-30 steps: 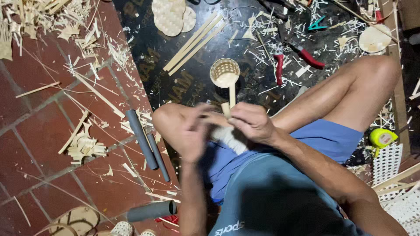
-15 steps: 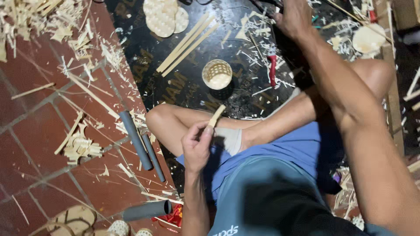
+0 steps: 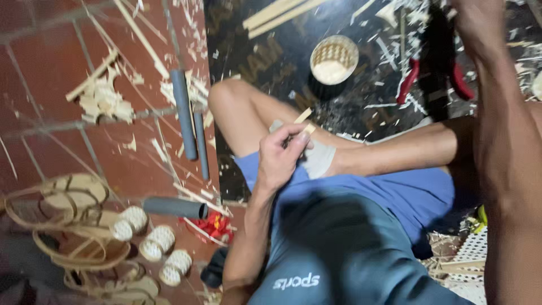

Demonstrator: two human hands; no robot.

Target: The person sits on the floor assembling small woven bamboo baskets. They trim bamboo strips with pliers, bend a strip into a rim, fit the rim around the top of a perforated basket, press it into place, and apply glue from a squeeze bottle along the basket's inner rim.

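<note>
My left hand [image 3: 280,157] is closed around a short pale bamboo strip [image 3: 303,116], held over my bent knee. A grey cloth pad [image 3: 319,158] lies on my leg right beside that hand. My right arm stretches far forward, and my right hand [image 3: 479,24] is at the top edge, partly cut off, just beyond red-handled pliers [image 3: 411,81] lying on the black mat [image 3: 265,62]. Its fingers are hidden, so I cannot see whether it grips anything. A small round woven bamboo cup [image 3: 334,59] stands on the mat ahead of my knee.
Two grey tubes [image 3: 184,113] lie by the mat's left edge and a third tube [image 3: 175,207] lies near my elbow. Long bamboo slats [image 3: 276,14], shavings [image 3: 104,99], small woven cups [image 3: 158,242] and rattan rings [image 3: 62,217] litter the red tile floor. A white perforated basket [image 3: 474,257] is at bottom right.
A second ago both hands worked the strip. My right hand let go and reached forward across the mat; my left hand kept the strip. The view has shifted closer and lower.
</note>
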